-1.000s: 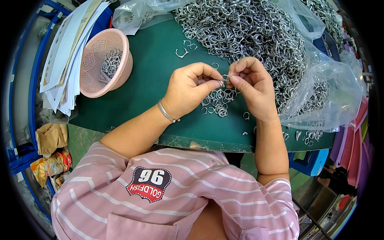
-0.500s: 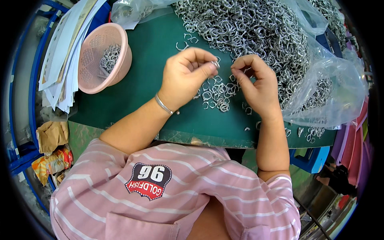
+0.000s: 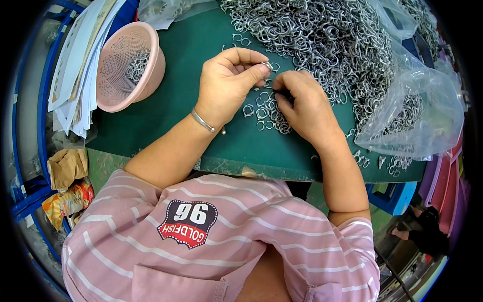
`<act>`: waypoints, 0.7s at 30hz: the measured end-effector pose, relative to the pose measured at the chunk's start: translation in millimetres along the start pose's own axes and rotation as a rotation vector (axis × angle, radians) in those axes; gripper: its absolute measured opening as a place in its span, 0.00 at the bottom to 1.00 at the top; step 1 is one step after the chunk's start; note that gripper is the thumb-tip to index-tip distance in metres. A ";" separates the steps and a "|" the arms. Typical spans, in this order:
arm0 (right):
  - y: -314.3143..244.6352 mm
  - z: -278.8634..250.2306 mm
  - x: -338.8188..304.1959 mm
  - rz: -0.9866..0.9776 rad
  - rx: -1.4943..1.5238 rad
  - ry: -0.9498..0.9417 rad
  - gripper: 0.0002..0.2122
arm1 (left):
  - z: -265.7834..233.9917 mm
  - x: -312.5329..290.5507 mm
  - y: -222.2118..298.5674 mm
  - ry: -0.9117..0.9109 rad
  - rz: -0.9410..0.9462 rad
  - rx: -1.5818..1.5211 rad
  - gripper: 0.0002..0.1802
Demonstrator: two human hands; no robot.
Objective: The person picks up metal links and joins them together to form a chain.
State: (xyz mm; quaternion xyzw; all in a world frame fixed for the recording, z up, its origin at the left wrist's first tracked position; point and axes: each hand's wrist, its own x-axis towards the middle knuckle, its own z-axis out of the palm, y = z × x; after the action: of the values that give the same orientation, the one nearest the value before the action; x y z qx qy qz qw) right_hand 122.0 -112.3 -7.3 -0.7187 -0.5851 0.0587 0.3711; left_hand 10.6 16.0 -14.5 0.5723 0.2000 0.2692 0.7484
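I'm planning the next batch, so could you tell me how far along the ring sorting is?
Early, it seems. Done: a small clump of rings in the pink basket. In hand: the left hand pinches one ring, and the right hand rests on loose rings. Left: the big pile and a part-full bag.

Bright, even light falls from above, with only short, soft shadows under the hands on the dark green tabletop point(image 3: 166, 105). Small glints show across the heap of silvery metal rings point(image 3: 322, 40), and pale glare lies on the crumpled clear plastic bag point(image 3: 417, 121). The centre is sharp, while the fisheye bends straight edges toward the rim, where detail softens into a black circular border.
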 end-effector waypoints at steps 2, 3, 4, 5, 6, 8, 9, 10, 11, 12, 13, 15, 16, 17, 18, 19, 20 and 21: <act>-0.3 -0.8 0.3 -0.026 -0.013 -0.022 0.07 | 0.3 -0.2 0.7 0.010 -0.002 0.024 0.08; 0.0 -0.4 0.5 -0.028 -0.016 -0.026 0.08 | 0.7 -0.6 1.2 0.012 0.002 0.012 0.08; 0.3 0.1 0.6 -0.031 -0.018 -0.030 0.08 | 1.2 -1.2 1.8 0.014 0.006 0.000 0.08; 0.0 0.7 0.1 -0.034 -0.020 -0.034 0.08 | 1.5 -2.2 2.4 0.017 0.010 -0.012 0.08; -0.3 0.6 0.5 -0.027 -0.006 -0.020 0.08 | 1.8 -2.1 2.9 0.015 -0.005 0.002 0.08; -2.9 2.5 -0.5 -0.014 0.020 0.012 0.08 | 1.7 -4.2 4.9 0.010 -0.032 0.029 0.08; -2.0 -0.1 1.5 -0.035 0.000 0.007 0.08 | 3.2 -2.0 5.6 0.011 -0.033 0.031 0.08; -2.2 -1.0 0.8 -0.055 -0.021 0.003 0.08 | 2.8 -3.0 5.0 0.011 -0.033 0.033 0.08; -3.1 -0.3 -1.6 -0.074 -0.044 0.002 0.08 | 1.7 -5.8 5.0 0.008 -0.033 0.035 0.08; -0.6 1.9 -2.9 -0.101 -0.038 0.002 0.09 | 1.6 -5.9 5.4 -0.007 -0.039 0.033 0.07; -1.0 3.2 -2.9 -0.125 -0.033 0.012 0.09 | 0.5 -6.4 5.6 -0.008 -0.021 0.094 0.07; 3.9 5.9 -4.5 -0.152 -0.024 0.038 0.08 | 1.8 -5.3 3.0 -0.020 -0.015 0.071 0.05; 1.6 0.8 -3.5 -0.094 -0.023 -0.019 0.10 | 2.1 -4.8 1.1 -0.017 -0.014 0.074 0.05; -0.6 -2.4 -0.1 -0.083 -0.017 0.004 0.09 | -0.2 -3.8 0.4 -0.038 -0.026 0.106 0.05; -2.6 -4.7 3.6 -0.072 -0.004 0.075 0.08 | -3.4 -2.3 -6.8 -0.058 0.009 0.137 0.06; -6.2 -7.2 3.3 -0.044 0.027 0.109 0.07 | -1.7 -5.4 -6.9 -0.100 0.023 0.126 0.06; -7.4 -12.1 6.7 -0.041 0.055 0.142 0.08 | 2.6 -3.4 -6.0 -0.129 0.043 0.109 0.06; -10.0 -11.6 4.7 -0.023 0.105 0.169 0.09 | 4.0 -7.2 -6.7 -0.153 0.040 0.104 0.05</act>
State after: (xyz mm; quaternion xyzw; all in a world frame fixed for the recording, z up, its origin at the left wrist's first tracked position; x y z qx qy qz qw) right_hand 121.6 -113.1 8.7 -0.6939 -0.5559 0.0241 0.4570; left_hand 8.7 7.0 -19.9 0.6330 0.1448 0.2288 0.7253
